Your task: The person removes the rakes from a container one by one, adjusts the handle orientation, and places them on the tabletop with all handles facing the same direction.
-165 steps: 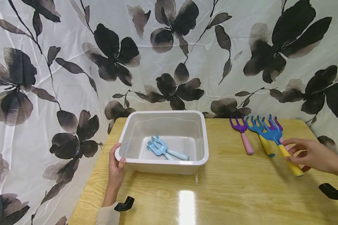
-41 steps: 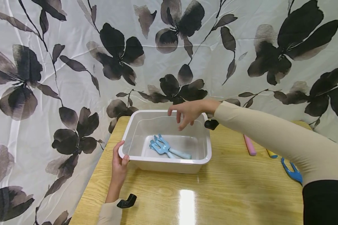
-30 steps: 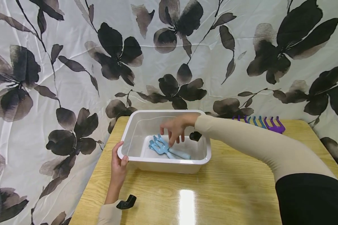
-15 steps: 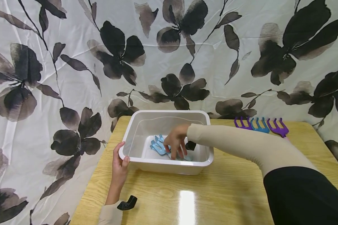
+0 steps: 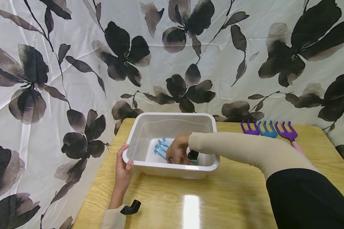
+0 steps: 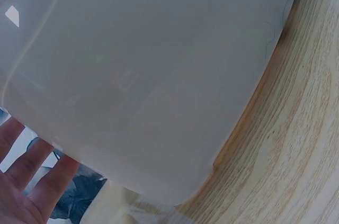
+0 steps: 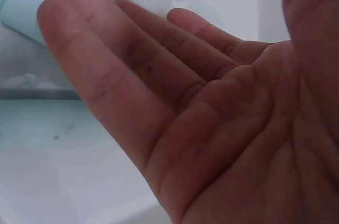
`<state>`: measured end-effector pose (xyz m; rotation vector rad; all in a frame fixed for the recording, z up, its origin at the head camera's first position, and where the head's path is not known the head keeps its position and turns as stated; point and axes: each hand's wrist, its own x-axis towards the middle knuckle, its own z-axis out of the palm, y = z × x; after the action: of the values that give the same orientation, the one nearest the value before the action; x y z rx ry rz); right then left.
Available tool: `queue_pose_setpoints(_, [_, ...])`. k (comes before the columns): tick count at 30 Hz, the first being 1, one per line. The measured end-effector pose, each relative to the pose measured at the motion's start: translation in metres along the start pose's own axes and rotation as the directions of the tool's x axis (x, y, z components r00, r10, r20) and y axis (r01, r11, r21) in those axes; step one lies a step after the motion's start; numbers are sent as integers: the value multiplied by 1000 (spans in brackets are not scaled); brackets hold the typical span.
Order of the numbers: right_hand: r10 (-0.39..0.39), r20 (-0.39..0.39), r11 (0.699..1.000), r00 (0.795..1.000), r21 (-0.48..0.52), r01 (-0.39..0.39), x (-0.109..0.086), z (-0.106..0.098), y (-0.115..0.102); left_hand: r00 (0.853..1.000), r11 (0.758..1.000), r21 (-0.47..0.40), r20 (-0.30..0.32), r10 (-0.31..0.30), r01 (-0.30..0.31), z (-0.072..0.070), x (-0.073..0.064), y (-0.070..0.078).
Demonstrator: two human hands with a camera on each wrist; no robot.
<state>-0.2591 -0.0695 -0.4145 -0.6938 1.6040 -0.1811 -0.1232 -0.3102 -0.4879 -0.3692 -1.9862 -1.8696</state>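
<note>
A white plastic bin (image 5: 172, 115) stands on the wooden table (image 5: 235, 197). Light blue toy rakes (image 5: 160, 148) lie on its floor. My right hand (image 5: 176, 154) reaches down into the bin, over the rakes' handles. In the right wrist view its fingers (image 7: 132, 70) are nearly straight, and a pale blue handle end (image 7: 24, 7) lies at the fingertips. My left hand (image 5: 124, 165) grips the bin's near left corner, thumb over the rim. The left wrist view shows the bin wall (image 6: 148, 75) with the fingers (image 6: 32, 181) beside it.
Three toy rake heads lie at the table's far right: purple (image 5: 249, 128), blue (image 5: 266, 130) and purple (image 5: 288, 133), the last with a pink handle. A flowered curtain (image 5: 74, 63) hangs close behind and to the left of the table.
My right hand has come from the right side of the table, over the bin, and sunk down onto the light blue rakes. The left hand has kept its hold on the bin.
</note>
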Motion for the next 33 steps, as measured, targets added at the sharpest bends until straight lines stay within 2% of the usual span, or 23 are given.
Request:
queue_pose_setpoints(5, [-14, 26, 1000, 1000, 19, 13, 6, 5, 1, 1000, 1000, 5, 2, -8, 8, 0, -3, -1])
queue_pose_setpoints(12, [-32, 71, 999, 997, -40, 34, 12, 6, 0, 1000, 1000, 11, 4, -17, 17, -1, -5, -3])
queue_pose_setpoints(17, [13, -25, 998, 1000, -60, -15, 3, 0, 4, 1000, 1000, 9, 8, -7, 7, 0, 0, -2])
queue_pose_setpoints(22, [84, -127, 996, 988, -22, -88, -7, -3, 9, 1000, 1000, -20, 17, -6, 6, -1, 6, 0])
queue_pose_setpoints(26, [71, -281, 978, 957, -168, -122, -7, -5, 11, 1000, 1000, -23, 16, -8, 9, -2, 6, 0])
queue_pose_setpoints(29, [30, -424, 943, 905, -289, -167, -6, -9, 14, 1000, 1000, -19, 15, -13, 13, -1, 6, 0])
queue_pose_setpoints(32, [20, -514, 933, 858, -300, -201, -3, -14, 21, 1000, 1000, -17, 17, -17, 17, -1, 6, 1])
queue_pose_setpoints(33, [25, -527, 927, 850, -306, -217, -3, -16, 23, 1000, 1000, -15, 16, -19, 19, -1, 6, 1])
